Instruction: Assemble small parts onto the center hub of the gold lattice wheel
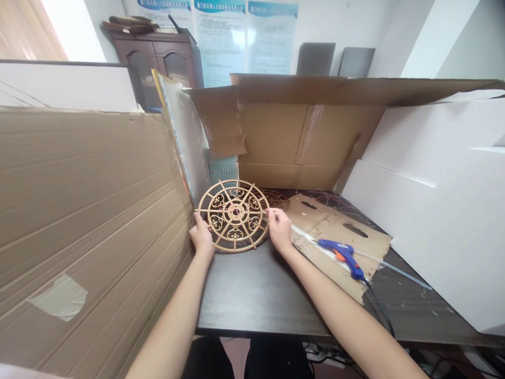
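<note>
A spoked, scroll-filled openwork wheel of thin gold-tan wood point(235, 215) is pinched at opposite sides of its rim by the fingertips of the left hand point(202, 237) and the right hand point(279, 229) — near the back edge of the dark tabletop point(252, 295). A darker fretwork disc point(274, 199) is partly hidden behind it. Toward the right edge, a blue-and-orange hot glue gun point(341, 257) lies on torn corrugated cardboard point(327, 226) — a translucent glue stick point(394, 268) beside it.

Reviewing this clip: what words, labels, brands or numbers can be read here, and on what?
Wall posters: blue-headed print, too blurred to read.
Small printed sheet: too small to read.
Blue glue gun: no readable marking.
Nothing can be quoted.
</note>
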Motion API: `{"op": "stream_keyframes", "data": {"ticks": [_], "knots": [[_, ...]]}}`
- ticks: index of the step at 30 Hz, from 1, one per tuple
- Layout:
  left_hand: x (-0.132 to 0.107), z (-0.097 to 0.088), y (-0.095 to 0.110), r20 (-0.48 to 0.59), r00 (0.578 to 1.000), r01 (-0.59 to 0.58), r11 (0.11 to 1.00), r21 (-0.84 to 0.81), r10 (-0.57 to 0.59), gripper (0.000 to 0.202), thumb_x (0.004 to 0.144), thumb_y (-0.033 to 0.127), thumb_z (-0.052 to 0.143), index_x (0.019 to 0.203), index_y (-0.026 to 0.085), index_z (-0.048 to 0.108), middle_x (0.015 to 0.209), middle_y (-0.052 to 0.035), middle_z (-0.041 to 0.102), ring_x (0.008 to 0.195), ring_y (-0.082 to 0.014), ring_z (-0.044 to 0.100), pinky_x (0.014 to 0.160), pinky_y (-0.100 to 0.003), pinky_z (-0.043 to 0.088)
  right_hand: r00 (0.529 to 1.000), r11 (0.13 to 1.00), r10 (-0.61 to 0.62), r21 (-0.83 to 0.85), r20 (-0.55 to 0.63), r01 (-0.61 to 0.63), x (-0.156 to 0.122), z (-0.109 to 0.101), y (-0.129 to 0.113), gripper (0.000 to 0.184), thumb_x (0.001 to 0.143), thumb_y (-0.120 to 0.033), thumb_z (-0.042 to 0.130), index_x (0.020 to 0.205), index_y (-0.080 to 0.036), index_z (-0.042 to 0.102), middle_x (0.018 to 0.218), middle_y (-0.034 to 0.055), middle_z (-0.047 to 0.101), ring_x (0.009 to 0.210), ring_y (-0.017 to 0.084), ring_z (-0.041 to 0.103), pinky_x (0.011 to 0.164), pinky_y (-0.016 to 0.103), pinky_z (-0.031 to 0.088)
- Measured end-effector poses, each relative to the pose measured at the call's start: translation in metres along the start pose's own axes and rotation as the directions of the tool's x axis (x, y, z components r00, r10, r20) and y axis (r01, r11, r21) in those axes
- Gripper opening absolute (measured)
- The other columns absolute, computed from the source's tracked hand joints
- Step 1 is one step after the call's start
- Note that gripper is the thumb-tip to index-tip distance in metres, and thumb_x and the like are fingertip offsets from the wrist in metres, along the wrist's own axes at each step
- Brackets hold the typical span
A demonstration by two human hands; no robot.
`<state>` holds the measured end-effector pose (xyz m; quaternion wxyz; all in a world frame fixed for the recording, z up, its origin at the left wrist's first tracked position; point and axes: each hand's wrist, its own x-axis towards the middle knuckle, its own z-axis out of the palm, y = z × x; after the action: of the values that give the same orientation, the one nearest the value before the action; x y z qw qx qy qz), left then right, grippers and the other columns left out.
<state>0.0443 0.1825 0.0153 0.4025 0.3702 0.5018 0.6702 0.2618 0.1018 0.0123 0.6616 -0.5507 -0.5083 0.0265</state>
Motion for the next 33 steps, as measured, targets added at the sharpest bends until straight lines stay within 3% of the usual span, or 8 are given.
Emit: {"op": "stream_keyframes", "data": {"ticks": [18, 33], "knots": [[-0.0003, -0.0006, -0.0029, -0.007, 1.0, 0.005, 1.0, 0.003, -0.005, 0.07, 0.084, 0.088, 0.049, 0.054, 0.026, 0.036, 0.045, 0.002, 0.044, 0.043, -0.0134, 0.044, 0.045, -0.025, 0.038, 1.0, 1.0, -0.013, -0.012, 0.023, 0.013, -0.0022, -0.0017, 0.0003, 0.041, 0.103, -0.048, 0.049, 0.091, -0.019, 0.075, 0.094, 0.0096, 0.079, 0.087, 0.024, 0.072, 0.081, 0.035, 0.054], [0.002, 0.0004, -0.0053, -0.013, 1.0, 0.007, 1.0, 0.016, -0.007, 0.07, 0.084, 0.089, 0.048, 0.055, 0.027, 0.036, 0.047, 0.0, 0.05, 0.046, -0.0151, 0.05, 0.047, -0.026, 0.041, 0.998, 0.999, -0.038, -0.02, 0.054, 0.039, -0.001, -0.0001, 0.0052, 0.041, 0.104, -0.048, 0.048, 0.105, -0.018, 0.077, 0.108, 0.0123, 0.079, 0.099, 0.026, 0.073, 0.089, 0.039, 0.056]]}}
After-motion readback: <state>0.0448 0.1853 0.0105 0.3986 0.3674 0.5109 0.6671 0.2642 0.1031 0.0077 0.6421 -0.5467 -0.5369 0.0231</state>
